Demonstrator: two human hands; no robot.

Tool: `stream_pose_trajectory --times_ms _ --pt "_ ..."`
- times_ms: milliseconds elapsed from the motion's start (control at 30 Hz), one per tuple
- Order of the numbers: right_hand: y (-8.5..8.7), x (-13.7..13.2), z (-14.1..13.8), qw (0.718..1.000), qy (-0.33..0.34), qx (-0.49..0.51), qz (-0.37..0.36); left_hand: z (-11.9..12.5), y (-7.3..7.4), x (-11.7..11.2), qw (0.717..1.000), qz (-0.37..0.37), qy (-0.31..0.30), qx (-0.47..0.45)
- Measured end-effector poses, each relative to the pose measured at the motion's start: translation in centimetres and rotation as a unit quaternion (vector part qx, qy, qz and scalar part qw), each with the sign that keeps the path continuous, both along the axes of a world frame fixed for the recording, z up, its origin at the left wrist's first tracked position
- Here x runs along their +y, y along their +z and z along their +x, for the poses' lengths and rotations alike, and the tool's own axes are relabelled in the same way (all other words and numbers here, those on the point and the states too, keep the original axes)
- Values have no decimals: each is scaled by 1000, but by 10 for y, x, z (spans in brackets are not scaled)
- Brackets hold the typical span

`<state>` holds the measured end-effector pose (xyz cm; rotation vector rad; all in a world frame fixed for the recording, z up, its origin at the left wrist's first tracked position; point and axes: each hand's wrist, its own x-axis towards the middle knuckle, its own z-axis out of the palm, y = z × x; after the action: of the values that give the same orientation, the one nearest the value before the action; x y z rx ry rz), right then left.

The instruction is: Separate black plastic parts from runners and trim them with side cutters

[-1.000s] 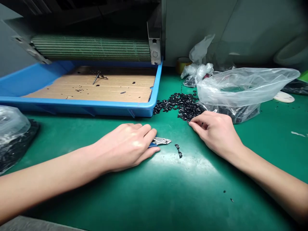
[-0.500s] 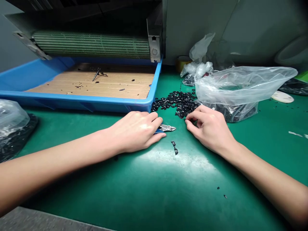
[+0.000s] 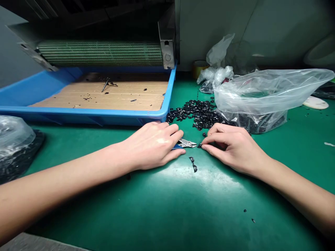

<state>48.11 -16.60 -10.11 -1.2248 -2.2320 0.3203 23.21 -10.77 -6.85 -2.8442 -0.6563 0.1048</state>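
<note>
My left hand (image 3: 159,144) is closed round blue-handled cutting pliers (image 3: 187,143), whose metal jaws point to the right. Between the thumb and index finger of my right hand (image 3: 232,146) is a small black plastic piece (image 3: 199,145), just off the tips of the jaws. Two joined or touching black half-round pieces (image 3: 193,164) lie on the green tabletop (image 3: 167,212) below the pliers. Behind both hands spreads a pile of small shiny black pieces (image 3: 201,113). One loose piece (image 3: 204,134) sits between the pile and my right fingers.
A blue tray (image 3: 125,116) lined with cardboard stands at the back left, under a machine's green ribbed belt (image 3: 102,54). An open clear plastic bag (image 3: 269,94) of black pieces is at the right. Another bag (image 3: 15,150) lies at the left edge.
My right hand has come away from the pile toward me, bringing a small black piece to the pliers' tips. My left hand has shifted slightly right in view.
</note>
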Motion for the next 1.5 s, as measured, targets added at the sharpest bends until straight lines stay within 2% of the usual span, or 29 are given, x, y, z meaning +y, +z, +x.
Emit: stream_pose_trajectory --times_ms 167,333,533,700,767,867,933,1067,1233,1500 --pt "0 -2 -2 1000 -13 -18 -2 3 -1 0 1000 6 -9 -5" --pt "1 -2 -4 1000 2 0 -14 8 6 -2 1000 13 -19 15" --pt "2 -3 -6 999 4 5 -38 14 14 -1 996 44 -50 54" --pt "10 1 0 996 27 -2 -81 18 15 4 991 66 -86 79" --pt "12 5 3 997 -5 8 -79 19 15 4 988 75 -104 90" --pt "7 9 4 995 -100 19 -25 17 12 4 986 79 -116 86" --pt "2 11 2 993 -115 -3 8 13 8 3 990 63 -106 67" --pt "-2 9 0 997 -53 -34 39 2 0 1 998 23 -57 24" --pt "0 5 5 998 36 -47 26 -8 -5 0 1000 20 -14 -1" --pt "-5 6 5 999 12 -19 25 2 -5 5 1000 14 -9 -3"
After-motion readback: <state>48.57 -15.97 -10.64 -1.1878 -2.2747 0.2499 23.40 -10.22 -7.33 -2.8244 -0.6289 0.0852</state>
